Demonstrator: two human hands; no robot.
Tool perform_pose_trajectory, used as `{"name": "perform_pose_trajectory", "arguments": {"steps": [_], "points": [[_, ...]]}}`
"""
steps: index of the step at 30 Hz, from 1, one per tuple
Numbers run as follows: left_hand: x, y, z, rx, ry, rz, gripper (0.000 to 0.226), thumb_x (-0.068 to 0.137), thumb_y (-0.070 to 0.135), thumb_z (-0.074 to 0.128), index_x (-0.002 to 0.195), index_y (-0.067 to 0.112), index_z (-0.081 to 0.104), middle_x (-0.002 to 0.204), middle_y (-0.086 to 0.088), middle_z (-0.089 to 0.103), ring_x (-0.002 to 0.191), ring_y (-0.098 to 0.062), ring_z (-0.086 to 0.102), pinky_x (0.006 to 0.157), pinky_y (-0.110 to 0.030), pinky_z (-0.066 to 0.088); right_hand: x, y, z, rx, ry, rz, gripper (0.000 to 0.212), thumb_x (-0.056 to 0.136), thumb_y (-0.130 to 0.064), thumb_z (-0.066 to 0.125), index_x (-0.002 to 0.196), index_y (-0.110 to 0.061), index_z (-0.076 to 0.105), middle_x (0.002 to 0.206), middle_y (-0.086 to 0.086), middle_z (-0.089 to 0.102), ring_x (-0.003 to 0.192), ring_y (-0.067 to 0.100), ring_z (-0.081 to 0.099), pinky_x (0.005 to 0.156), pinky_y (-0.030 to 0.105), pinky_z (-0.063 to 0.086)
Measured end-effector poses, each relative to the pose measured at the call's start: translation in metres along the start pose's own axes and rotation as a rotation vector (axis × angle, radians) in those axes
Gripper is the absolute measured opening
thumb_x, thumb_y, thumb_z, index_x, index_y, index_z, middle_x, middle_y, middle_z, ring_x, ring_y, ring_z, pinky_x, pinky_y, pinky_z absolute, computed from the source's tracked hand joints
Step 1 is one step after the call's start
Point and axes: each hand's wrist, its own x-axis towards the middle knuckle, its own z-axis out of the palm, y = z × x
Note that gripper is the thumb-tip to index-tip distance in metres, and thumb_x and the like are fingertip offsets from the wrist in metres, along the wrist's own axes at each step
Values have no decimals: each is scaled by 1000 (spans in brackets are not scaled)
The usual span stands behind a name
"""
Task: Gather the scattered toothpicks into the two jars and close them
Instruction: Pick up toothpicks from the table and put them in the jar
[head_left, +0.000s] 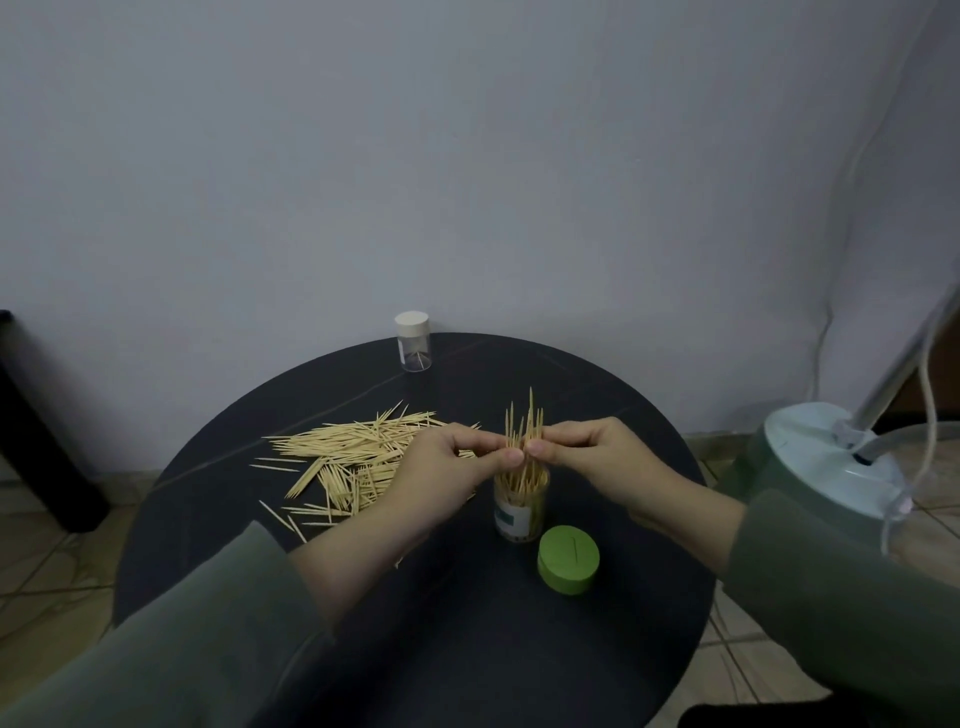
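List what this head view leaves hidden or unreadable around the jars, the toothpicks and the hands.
- Label on the open clear jar: too small and blurred to read.
- Bundle of wooden toothpicks: its middle is covered where the left hand and right hand pinch it.
- Scattered toothpick pile: its right edge is hidden behind the left hand.
- White-capped clear jar: contents too small to count.
- Round dark table: near edge covered by the sleeves.

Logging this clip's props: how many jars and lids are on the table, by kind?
Jars: 2, the open jar under the hands and the far clear jar.
Lids: 2, the green lid lying loose and the white lid on the far jar.
Total: 4.
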Motion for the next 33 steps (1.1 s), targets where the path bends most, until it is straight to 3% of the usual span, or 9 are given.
{"name": "perform_pose_trajectory", "arguments": {"steps": [5,10,12,20,23,25,28,31,33], "points": [[4,-1,-6,105,-96,-10,16,75,26,79,90,22,78,91,8,75,95,-8,67,94,-37,51,-1,3,-3,-102,-43,-14,19,85,-23,69,104,-22,74,97,-9,74,98,0,65,81,15,50],[7,6,-17,237,-156,80,21,76,33,78,97,30,74,74,16,65,55,4,50,60,-17,42,0,-3,-10,-250,-58,-72,21,83,-24,72,104,-24,73,96,-9,71,92,-1,65,76,15,51],[8,6,-20,284,-133,112,26,76,35,77,101,34,71,76,16,62,53,2,42,55,-16,39,1,-3,-14,-287,-60,-82,21,82,-26,73,103,-27,73,95,-9,73,93,1,65,81,20,52],[6,6,-31,667,-267,383,40,92,28,62,130,38,52,122,29,51,101,22,42,78,-6,33,4,0,-25,-452,-115,-131,27,88,-33,66,115,-37,66,98,-7,71,96,16,64,90,40,53],[7,2,-35,700,-287,431,47,90,31,65,133,40,49,131,25,50,114,16,39,97,-18,34,5,1,-29,-507,-101,-130,26,89,-35,65,113,-43,64,93,-9,69,90,17,62,82,37,53],[7,1,-32,696,-261,439,50,86,48,64,133,38,51,130,21,53,117,9,43,96,-20,37,5,0,-34,-584,-128,-110,28,87,-38,66,115,-40,65,90,-15,64,85,8,58,73,27,46],[7,-1,-24,662,-218,394,66,74,68,54,133,38,51,125,19,57,111,4,49,90,-23,44,5,-1,-41,-797,-214,-62,24,84,-43,68,108,-46,64,94,-22,61,87,-3,53,78,22,39],[3,-2,-17,669,-198,381,74,70,73,52,138,43,44,127,20,54,112,1,46,93,-28,45,5,-3,-40,-894,-299,9,19,83,-40,71,99,-46,64,96,-20,62,91,-3,55,83,22,42],[0,-2,-14,691,-234,422,73,75,69,55,141,47,36,120,33,44,113,3,41,93,-22,42,5,-1,-34,-962,-351,-1,20,84,-38,71,103,-41,67,96,-20,61,89,-2,53,84,22,40]]}}
